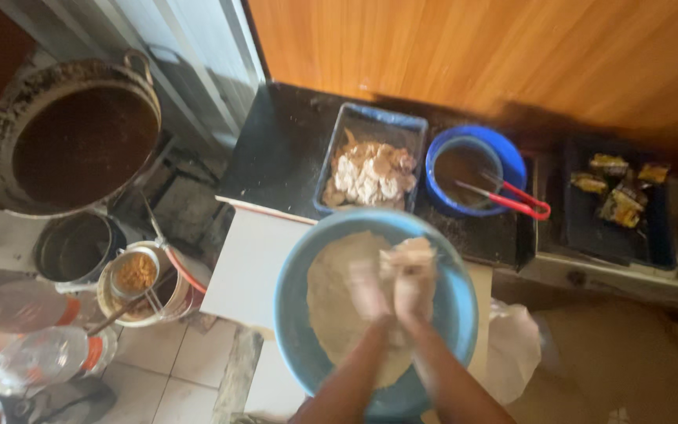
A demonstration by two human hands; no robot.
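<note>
Black counter (276,157); blue basin (296,330) overhangs edge; both hands (blurred) in flour (331,306).

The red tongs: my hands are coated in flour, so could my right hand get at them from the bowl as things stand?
Probably yes. The red tongs rest across the small blue bowl, beyond the big blue bowl where your right hand works, handles toward you and nothing between.

hands (394,283) in flour (339,306), blue basin (296,330)
</note>
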